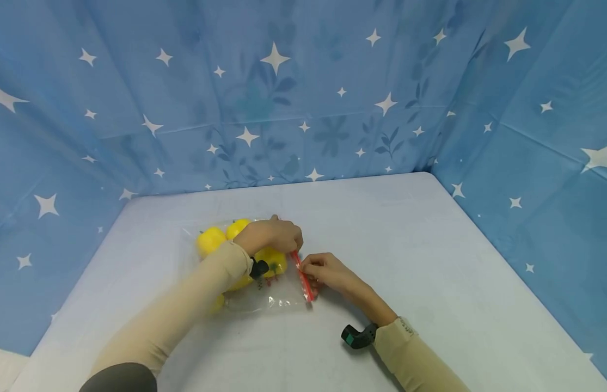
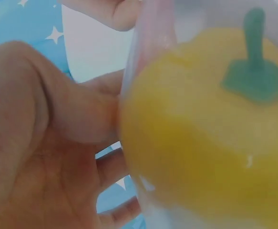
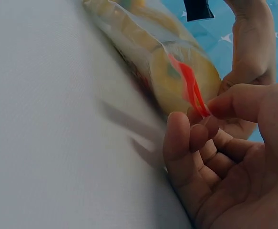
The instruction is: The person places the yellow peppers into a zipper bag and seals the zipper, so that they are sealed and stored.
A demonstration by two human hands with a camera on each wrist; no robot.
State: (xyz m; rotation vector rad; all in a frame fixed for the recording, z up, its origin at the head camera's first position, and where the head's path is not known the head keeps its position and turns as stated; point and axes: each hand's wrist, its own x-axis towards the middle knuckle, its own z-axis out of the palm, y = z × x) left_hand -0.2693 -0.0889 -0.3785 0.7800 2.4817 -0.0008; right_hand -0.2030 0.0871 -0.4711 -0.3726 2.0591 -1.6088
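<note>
A clear zip bag (image 1: 288, 299) lies on the table with several yellow bell peppers (image 1: 211, 239) inside, their stems green. Its red zip strip (image 1: 304, 280) runs along the right end. My left hand (image 1: 282, 237) pinches the bag at the far part of that strip, the arm reaching across the bag. Nearer to me, my right hand (image 1: 330, 272) pinches the strip between thumb and fingers. The right wrist view shows two red lines of the strip (image 3: 189, 78) with a narrow gap between them. One pepper (image 2: 200, 133) fills much of the left wrist view.
A white-covered table (image 1: 430, 245) spreads out around the bag. Blue star-patterned curtains (image 1: 332, 71) hang behind it and on both sides. Dark wrist cameras, such as the right one (image 1: 358, 336), sit on both wrists.
</note>
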